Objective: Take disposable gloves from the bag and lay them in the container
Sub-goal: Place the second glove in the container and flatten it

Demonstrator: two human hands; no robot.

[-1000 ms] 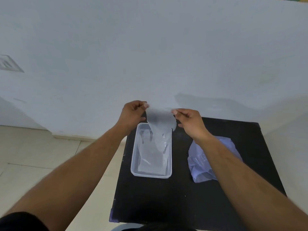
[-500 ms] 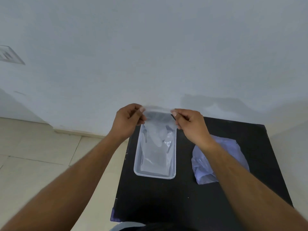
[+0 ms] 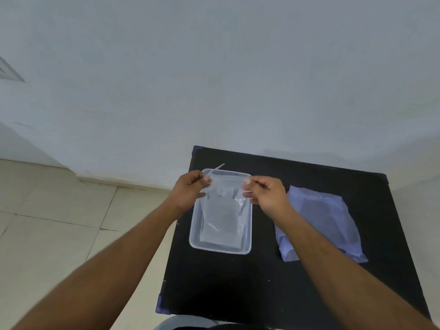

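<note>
A thin clear disposable glove (image 3: pixel 223 208) hangs stretched between my hands, right over the clear rectangular plastic container (image 3: pixel 193 241) on the black table (image 3: pixel 238 287). My left hand (image 3: pixel 190 190) pinches the glove's top left corner and my right hand (image 3: pixel 264 194) pinches its top right corner. The glove's lower part reaches down into the container, where other clear gloves seem to lie. The pale bluish plastic bag (image 3: pixel 326 220) of gloves lies flat on the table to the right, partly behind my right forearm.
The small black table stands against a white wall (image 3: pixel 214 79). Beige floor tiles (image 3: pixel 52 222) lie to the left, beyond the table's left edge. Something grey and round (image 3: pixel 181 323) shows below the table's near edge.
Both hands have come down with the glove, from above the container's far end to just over it. The glove now hangs spread flat and lower into the container. The view has tilted down.
</note>
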